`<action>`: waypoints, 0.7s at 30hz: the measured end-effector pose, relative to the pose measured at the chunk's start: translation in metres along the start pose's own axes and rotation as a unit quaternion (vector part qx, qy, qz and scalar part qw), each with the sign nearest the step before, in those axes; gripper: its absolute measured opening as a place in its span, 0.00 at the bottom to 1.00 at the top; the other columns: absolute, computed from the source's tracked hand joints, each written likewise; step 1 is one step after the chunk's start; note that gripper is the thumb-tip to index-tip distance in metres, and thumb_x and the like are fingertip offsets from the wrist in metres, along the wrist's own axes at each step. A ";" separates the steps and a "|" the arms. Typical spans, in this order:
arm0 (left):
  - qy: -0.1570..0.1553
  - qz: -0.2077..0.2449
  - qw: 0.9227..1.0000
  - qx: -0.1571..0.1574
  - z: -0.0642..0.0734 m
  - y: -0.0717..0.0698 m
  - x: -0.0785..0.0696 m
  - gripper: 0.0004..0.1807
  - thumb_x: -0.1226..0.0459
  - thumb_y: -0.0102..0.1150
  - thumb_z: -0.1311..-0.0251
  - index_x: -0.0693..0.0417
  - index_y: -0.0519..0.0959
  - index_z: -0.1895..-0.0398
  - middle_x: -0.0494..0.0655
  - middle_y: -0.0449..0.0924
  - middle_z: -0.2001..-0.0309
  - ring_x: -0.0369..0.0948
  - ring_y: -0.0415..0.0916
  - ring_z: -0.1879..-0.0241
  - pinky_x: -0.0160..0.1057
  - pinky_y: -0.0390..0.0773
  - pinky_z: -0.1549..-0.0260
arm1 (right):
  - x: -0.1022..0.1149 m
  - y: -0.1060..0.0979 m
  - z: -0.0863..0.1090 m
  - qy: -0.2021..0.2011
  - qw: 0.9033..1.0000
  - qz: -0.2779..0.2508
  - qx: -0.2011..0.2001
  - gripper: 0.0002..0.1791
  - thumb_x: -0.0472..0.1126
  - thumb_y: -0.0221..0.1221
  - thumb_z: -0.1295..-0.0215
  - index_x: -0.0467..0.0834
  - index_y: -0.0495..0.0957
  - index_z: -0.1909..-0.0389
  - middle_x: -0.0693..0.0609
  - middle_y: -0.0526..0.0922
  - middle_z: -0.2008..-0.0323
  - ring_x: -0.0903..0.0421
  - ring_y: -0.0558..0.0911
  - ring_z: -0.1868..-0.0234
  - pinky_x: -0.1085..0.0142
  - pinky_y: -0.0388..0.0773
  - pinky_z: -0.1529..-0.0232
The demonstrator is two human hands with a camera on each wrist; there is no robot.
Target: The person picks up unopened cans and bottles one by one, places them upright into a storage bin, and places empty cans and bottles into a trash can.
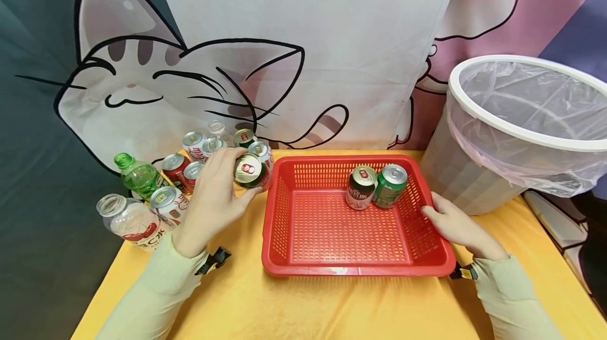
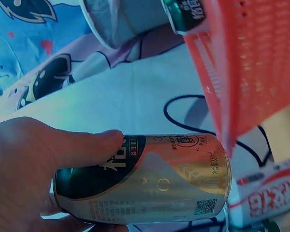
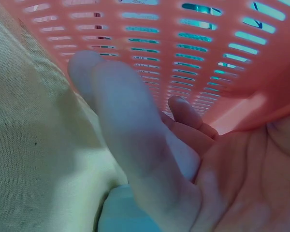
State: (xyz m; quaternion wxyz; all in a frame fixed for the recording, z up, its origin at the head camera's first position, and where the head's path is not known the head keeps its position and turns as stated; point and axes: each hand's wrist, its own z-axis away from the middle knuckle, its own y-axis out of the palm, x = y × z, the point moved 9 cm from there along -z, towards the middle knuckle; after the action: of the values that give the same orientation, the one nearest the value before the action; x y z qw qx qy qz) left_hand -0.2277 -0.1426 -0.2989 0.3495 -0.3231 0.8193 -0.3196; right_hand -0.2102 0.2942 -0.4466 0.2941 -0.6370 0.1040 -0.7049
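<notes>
My left hand [image 1: 211,192] grips a drink can [image 1: 248,170] with a gold lid and a dark green top, left of the red plastic basket [image 1: 310,270]. In the left wrist view the can's dark and gold label [image 2: 179,193] faces the camera, the thumb lying along its upper side. My right hand [image 1: 457,226] holds the basket's right rim, thumb over the edge and fingers against the slotted outer wall [image 3: 154,36]. Inside the basket, a dark can with a gold lid [image 1: 361,188] stands beside a green can [image 1: 390,186] towards the back right.
Left on the yellow cloth [image 1: 303,308] stand several cans, among them a red can [image 1: 175,168] and a white can [image 1: 168,204], with a green bottle [image 1: 139,175] and a clear bottle [image 1: 133,221]. A lined waste bin [image 1: 448,161] stands behind right; a cat-print cloth [image 1: 303,13] hangs behind.
</notes>
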 end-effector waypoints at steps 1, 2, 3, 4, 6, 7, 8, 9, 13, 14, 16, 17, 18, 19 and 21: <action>0.005 0.004 1.000 0.001 -0.003 0.001 -0.004 0.43 0.63 0.84 0.55 0.60 0.72 0.35 0.55 0.77 0.44 0.53 0.73 0.43 0.56 0.73 0.41 | 0.000 0.000 0.000 0.000 1.000 -0.001 0.000 0.21 0.35 0.43 0.20 0.24 0.61 0.36 0.33 0.83 0.56 0.53 0.88 0.67 0.61 0.88 0.66; 0.010 0.007 1.000 0.002 -0.005 0.003 -0.007 0.43 0.63 0.84 0.55 0.60 0.72 0.34 0.55 0.77 0.44 0.53 0.74 0.43 0.56 0.74 0.42 | 0.000 0.000 0.000 0.002 1.000 -0.001 0.000 0.21 0.35 0.43 0.20 0.24 0.61 0.35 0.33 0.83 0.56 0.53 0.88 0.67 0.61 0.88 0.66; 0.015 0.010 1.000 0.003 -0.007 0.004 -0.011 0.43 0.62 0.84 0.55 0.59 0.72 0.34 0.55 0.77 0.44 0.52 0.74 0.44 0.55 0.75 0.42 | 0.000 0.000 0.000 0.003 1.000 -0.001 0.001 0.21 0.35 0.43 0.20 0.24 0.60 0.35 0.33 0.83 0.56 0.53 0.88 0.67 0.61 0.88 0.66; 0.021 0.012 1.000 0.004 -0.010 0.006 -0.014 0.43 0.62 0.84 0.55 0.59 0.72 0.34 0.54 0.77 0.44 0.52 0.74 0.44 0.55 0.75 0.42 | 0.000 0.000 0.000 0.004 1.000 -0.002 0.002 0.21 0.36 0.42 0.19 0.24 0.60 0.35 0.34 0.83 0.56 0.53 0.88 0.67 0.62 0.88 0.65; 0.034 0.019 0.999 0.008 -0.015 0.011 -0.022 0.43 0.61 0.84 0.55 0.59 0.72 0.35 0.54 0.77 0.43 0.51 0.75 0.44 0.54 0.76 0.42 | 0.000 0.000 0.000 0.005 1.000 -0.004 0.004 0.22 0.36 0.42 0.19 0.24 0.60 0.34 0.34 0.83 0.56 0.53 0.88 0.66 0.61 0.88 0.65; 0.041 0.023 0.999 0.010 -0.017 0.013 -0.025 0.43 0.61 0.84 0.55 0.59 0.72 0.35 0.54 0.77 0.43 0.51 0.75 0.44 0.54 0.76 0.41 | 0.000 0.000 0.000 0.005 1.000 -0.003 0.004 0.22 0.36 0.42 0.19 0.25 0.60 0.34 0.34 0.83 0.56 0.53 0.88 0.66 0.62 0.87 0.65; 0.047 0.027 0.998 0.013 -0.019 0.016 -0.028 0.42 0.61 0.84 0.55 0.58 0.72 0.36 0.53 0.77 0.44 0.50 0.75 0.44 0.54 0.76 0.41 | 0.000 0.001 0.000 0.005 1.000 -0.002 0.004 0.22 0.36 0.43 0.19 0.25 0.60 0.34 0.34 0.83 0.56 0.53 0.88 0.66 0.62 0.87 0.65; 0.053 0.030 0.998 0.015 -0.022 0.018 -0.032 0.41 0.60 0.84 0.55 0.58 0.73 0.37 0.52 0.77 0.44 0.50 0.75 0.44 0.53 0.77 0.41 | 0.000 0.001 0.000 0.004 1.000 -0.002 0.005 0.21 0.35 0.43 0.19 0.24 0.60 0.35 0.34 0.83 0.56 0.53 0.88 0.66 0.62 0.87 0.65; 0.069 0.042 0.996 0.033 -0.031 0.031 -0.045 0.40 0.62 0.82 0.55 0.59 0.73 0.38 0.51 0.78 0.46 0.48 0.75 0.44 0.51 0.75 0.39 | 0.001 0.000 0.000 -0.001 1.000 0.002 0.004 0.21 0.35 0.43 0.20 0.24 0.60 0.36 0.33 0.83 0.55 0.53 0.88 0.66 0.62 0.87 0.64; 0.069 0.041 0.996 0.040 -0.034 0.035 -0.048 0.40 0.62 0.82 0.55 0.58 0.73 0.38 0.50 0.78 0.46 0.47 0.75 0.44 0.51 0.75 0.39 | 0.002 0.000 0.000 -0.002 1.000 0.003 0.004 0.21 0.35 0.43 0.20 0.24 0.61 0.36 0.33 0.83 0.55 0.53 0.88 0.66 0.62 0.87 0.64; 0.071 0.038 0.995 0.054 -0.039 0.042 -0.053 0.39 0.62 0.82 0.55 0.58 0.73 0.38 0.49 0.78 0.46 0.46 0.74 0.45 0.50 0.75 0.40 | 0.002 0.000 0.001 -0.001 1.000 0.006 0.003 0.21 0.35 0.43 0.20 0.24 0.61 0.36 0.33 0.83 0.55 0.53 0.88 0.65 0.63 0.87 0.64; 0.072 0.036 0.995 0.061 -0.041 0.047 -0.055 0.39 0.62 0.82 0.55 0.57 0.73 0.38 0.49 0.78 0.47 0.46 0.74 0.46 0.50 0.76 0.40 | 0.002 0.000 0.001 -0.001 1.000 0.008 0.002 0.21 0.35 0.43 0.20 0.24 0.61 0.36 0.34 0.83 0.55 0.53 0.88 0.65 0.63 0.87 0.64; 0.073 0.032 0.994 0.069 -0.043 0.051 -0.057 0.39 0.61 0.82 0.55 0.56 0.73 0.38 0.48 0.77 0.47 0.46 0.74 0.46 0.49 0.76 0.41 | 0.002 0.000 0.001 0.001 1.000 0.010 0.002 0.21 0.35 0.44 0.20 0.24 0.61 0.36 0.34 0.83 0.55 0.54 0.87 0.65 0.63 0.87 0.64; 0.074 0.031 0.994 0.077 -0.045 0.055 -0.059 0.39 0.61 0.82 0.54 0.55 0.72 0.38 0.48 0.77 0.47 0.46 0.74 0.47 0.49 0.76 0.42 | 0.002 0.000 0.001 0.002 1.000 0.012 0.001 0.20 0.35 0.44 0.20 0.25 0.61 0.36 0.35 0.83 0.56 0.54 0.87 0.65 0.63 0.87 0.64; 0.079 0.027 0.992 0.090 -0.049 0.062 -0.064 0.40 0.60 0.82 0.54 0.55 0.72 0.37 0.48 0.77 0.46 0.46 0.74 0.46 0.49 0.76 0.42 | 0.001 0.000 0.002 0.006 1.000 0.015 0.000 0.20 0.36 0.44 0.20 0.25 0.62 0.36 0.36 0.83 0.56 0.54 0.87 0.65 0.64 0.86 0.63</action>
State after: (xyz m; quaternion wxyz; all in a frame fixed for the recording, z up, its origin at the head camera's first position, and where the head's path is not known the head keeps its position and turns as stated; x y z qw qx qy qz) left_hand -0.2500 -0.0437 -0.2954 0.3203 -0.2420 0.8205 -0.4069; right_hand -0.2086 0.2941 -0.4456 0.3045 -0.6311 0.1150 -0.7041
